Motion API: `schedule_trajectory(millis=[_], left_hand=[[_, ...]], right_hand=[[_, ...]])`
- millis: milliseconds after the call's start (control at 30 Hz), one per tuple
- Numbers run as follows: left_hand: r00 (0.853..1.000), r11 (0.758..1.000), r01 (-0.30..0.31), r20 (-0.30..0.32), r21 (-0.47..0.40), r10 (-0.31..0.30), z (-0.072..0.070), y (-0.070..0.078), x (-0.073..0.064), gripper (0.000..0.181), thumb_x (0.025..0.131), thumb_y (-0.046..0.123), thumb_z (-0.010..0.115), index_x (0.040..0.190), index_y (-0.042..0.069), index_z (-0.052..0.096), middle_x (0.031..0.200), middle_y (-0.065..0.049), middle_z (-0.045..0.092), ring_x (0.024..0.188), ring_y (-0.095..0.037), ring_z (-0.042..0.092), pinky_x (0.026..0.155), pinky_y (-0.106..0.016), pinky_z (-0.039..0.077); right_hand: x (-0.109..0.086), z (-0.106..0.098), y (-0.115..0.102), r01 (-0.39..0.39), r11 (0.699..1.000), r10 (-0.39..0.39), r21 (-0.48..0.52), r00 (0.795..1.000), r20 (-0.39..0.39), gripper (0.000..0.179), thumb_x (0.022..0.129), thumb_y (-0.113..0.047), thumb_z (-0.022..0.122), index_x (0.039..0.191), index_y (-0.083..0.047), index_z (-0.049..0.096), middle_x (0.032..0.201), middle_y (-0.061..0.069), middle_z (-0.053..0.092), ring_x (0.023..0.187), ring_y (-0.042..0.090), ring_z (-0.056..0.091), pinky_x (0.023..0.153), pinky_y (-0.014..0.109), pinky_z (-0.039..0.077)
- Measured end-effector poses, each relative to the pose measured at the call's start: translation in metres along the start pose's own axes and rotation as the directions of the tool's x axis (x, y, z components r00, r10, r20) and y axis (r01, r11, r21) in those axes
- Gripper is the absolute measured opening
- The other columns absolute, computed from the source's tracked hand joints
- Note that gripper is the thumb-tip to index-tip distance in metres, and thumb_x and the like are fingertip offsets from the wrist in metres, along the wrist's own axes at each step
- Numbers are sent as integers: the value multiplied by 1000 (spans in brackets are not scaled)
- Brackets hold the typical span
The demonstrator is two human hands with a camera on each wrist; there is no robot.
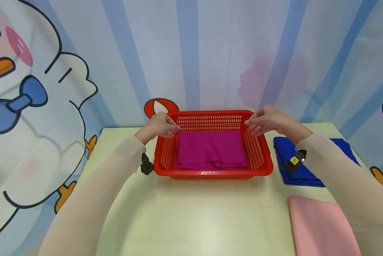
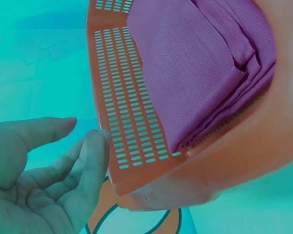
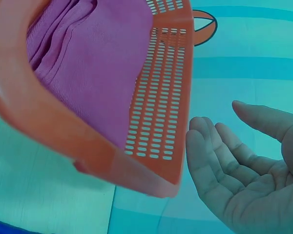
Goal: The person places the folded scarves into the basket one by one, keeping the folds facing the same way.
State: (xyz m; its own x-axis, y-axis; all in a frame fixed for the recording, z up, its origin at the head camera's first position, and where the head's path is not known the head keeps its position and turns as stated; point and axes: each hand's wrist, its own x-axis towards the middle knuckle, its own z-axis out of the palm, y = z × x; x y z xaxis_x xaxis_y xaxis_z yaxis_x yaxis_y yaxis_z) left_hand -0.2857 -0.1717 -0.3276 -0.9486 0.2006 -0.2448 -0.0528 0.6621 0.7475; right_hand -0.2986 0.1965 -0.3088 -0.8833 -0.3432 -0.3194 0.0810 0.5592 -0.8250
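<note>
A red plastic basket (image 1: 213, 173) with slotted sides stands at the back of the table. Inside it lies a folded magenta cloth (image 1: 212, 151), flat on the bottom. My left hand (image 1: 162, 125) is at the basket's left side, its fingers loosely bent with nothing between them. On the opposite side, my right hand (image 1: 266, 121) hovers by the right rim, also holding nothing. Both wrist views show a gap between thumb and fingers; the fingertips of the left hand (image 2: 53, 175) and right hand (image 3: 249, 170) are close to the basket's side, and contact is unclear.
A folded blue cloth (image 1: 307, 180) lies right of the basket, partly hidden under the right forearm. Nearer to me is a folded pink cloth (image 1: 319, 224) at the right of the pale table (image 1: 204, 220). A printed, striped backdrop (image 1: 210, 53) hangs behind the table.
</note>
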Motion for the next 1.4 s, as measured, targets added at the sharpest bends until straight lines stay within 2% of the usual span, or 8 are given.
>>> schedule_trajectory(millis=[167,333,467,667,800,867,1100,1400], left_hand=[[1000,1000,8,-13,13,-7,-2,1,-5,22,96,14,67,104,-6,73,80,-10,69,66,-15,65,71,-26,59],[1000,1000,13,-24,28,-12,-4,0,-10,26,97,17,67,110,-5,71,94,-16,70,85,-29,70,76,-29,59],[999,1000,-4,-42,24,5,-5,-2,-15,28,98,16,66,115,-6,67,108,-24,68,94,-33,70,80,-34,59],[996,999,-31,-83,22,33,-9,-6,-20,26,99,13,63,115,-6,65,110,-24,67,93,-33,69,81,-35,59],[988,997,-47,-141,55,55,-10,-9,-23,25,99,13,61,115,-5,65,107,-19,68,82,-26,68,74,-30,59],[985,996,-45,-165,77,57,-10,-11,-24,27,100,14,60,119,-4,64,110,-18,67,82,-26,67,75,-32,58],[972,989,-52,-222,139,83,-9,-21,-25,34,103,18,54,128,-5,59,125,-21,61,113,-34,58,94,-46,51],[953,980,-62,-279,187,114,-3,-36,-30,39,106,24,48,126,-8,56,123,-24,60,114,-37,56,94,-49,50]], right_hand=[[-7,-6,4,19,1000,-20,-25,999,-26,40,100,-19,63,122,14,58,93,14,70,79,24,70,78,40,60],[-11,-13,10,27,999,-28,-23,999,-32,46,100,-18,63,128,17,53,95,14,71,79,24,71,75,37,60],[-15,-17,16,40,999,-42,-35,999,-35,45,100,-18,62,127,17,53,95,14,72,77,23,71,75,37,60],[-28,-21,18,76,994,-80,-82,996,-44,44,101,-20,61,126,16,54,96,11,71,77,18,71,77,37,60],[-38,-23,21,86,989,-95,-117,993,-71,44,100,-24,62,124,12,57,94,9,70,79,19,71,78,36,60],[-44,-23,23,97,986,-109,-135,991,-80,44,100,-25,63,124,12,58,96,10,71,80,20,71,77,35,60],[-61,-24,28,120,983,-131,-136,989,-74,42,101,-20,61,125,14,56,98,11,71,80,18,71,75,34,60],[-87,-18,31,107,983,-119,-147,990,-79,36,100,-18,63,118,12,60,97,11,71,80,21,70,72,34,60]])
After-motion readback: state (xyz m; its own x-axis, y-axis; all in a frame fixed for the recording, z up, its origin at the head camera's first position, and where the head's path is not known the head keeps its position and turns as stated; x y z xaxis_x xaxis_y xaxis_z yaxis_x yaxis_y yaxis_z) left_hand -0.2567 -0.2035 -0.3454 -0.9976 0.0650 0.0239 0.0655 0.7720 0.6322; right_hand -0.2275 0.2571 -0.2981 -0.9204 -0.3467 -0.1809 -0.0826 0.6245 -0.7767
